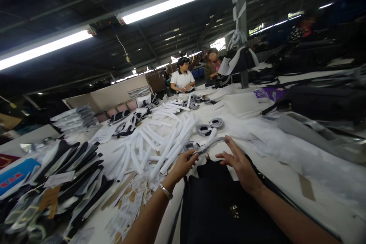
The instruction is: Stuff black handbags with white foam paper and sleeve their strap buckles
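A thin grey strip [212, 143], perhaps a wrapped strap, arches above the table in front of me. My left hand [184, 164], with a bangle on its wrist, pinches the strip's left end between thumb and fingers. Against the other end rests the raised index fingertip of my right hand [238, 162], whose fingers are spread. Below both hands lies a black bag [208, 202] with a gold-coloured clasp [234, 211], its flap side toward me. Coiled grey straps [216, 123] lie just beyond the strip. Motion blur softens the details.
White foam-like tubes [145, 137] are heaped ahead. Black curved pieces in clear wrap [68, 167] and paper tags [128, 209] lie at left. Clear plastic sheeting [286, 141] covers the right side. Two people [183, 78] are across the table near a post [242, 15].
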`<state>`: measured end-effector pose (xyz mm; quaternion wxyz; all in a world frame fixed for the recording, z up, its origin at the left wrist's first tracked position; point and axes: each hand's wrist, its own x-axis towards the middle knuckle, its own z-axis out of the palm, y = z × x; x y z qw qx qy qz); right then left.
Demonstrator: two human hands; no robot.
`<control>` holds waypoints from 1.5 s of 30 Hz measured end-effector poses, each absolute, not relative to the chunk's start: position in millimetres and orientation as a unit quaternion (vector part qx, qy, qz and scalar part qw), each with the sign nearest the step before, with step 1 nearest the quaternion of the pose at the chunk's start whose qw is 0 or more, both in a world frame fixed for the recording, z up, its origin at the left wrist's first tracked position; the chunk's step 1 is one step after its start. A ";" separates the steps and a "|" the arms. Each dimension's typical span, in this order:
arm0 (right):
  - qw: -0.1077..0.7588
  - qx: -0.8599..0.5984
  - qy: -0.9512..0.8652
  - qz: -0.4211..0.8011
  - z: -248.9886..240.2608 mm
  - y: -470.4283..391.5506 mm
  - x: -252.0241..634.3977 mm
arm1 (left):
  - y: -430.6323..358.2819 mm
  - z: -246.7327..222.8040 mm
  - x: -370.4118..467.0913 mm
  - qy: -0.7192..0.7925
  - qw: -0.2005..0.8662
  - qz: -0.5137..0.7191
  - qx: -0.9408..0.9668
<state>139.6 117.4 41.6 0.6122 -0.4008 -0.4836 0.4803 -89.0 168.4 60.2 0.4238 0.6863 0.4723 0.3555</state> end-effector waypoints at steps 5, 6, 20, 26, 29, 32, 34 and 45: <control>0.520 -0.411 -0.581 0.473 37.6 118.4 133.1 | 157.9 64.8 -92.5 0.460 0.357 0.417 0.698; 0.509 -0.406 -0.593 0.474 36.9 118.5 132.1 | 154.3 68.0 -91.9 0.455 0.353 0.419 0.702; 0.614 -0.434 -0.469 0.464 26.7 134.1 146.0 | 138.5 43.0 -94.8 0.492 0.527 0.511 0.469; 0.548 -0.506 -0.436 0.503 20.4 138.4 146.0 | 146.3 35.7 -104.1 0.480 0.559 0.569 0.366; 0.508 -0.519 -0.468 0.503 24.1 136.5 146.3 | 146.7 30.8 -115.3 0.515 0.540 0.559 0.362; 0.461 -0.547 -0.534 0.451 26.4 134.6 145.2 | 143.2 26.9 -128.9 0.557 0.511 0.519 0.399; 0.446 -0.542 -0.565 0.433 26.8 133.7 144.1 | 142.2 29.2 -135.7 0.579 0.473 0.495 0.442; 0.430 -0.503 -0.625 0.414 29.7 130.4 143.9 | 169.7 84.8 -87.4 0.507 0.330 0.380 0.699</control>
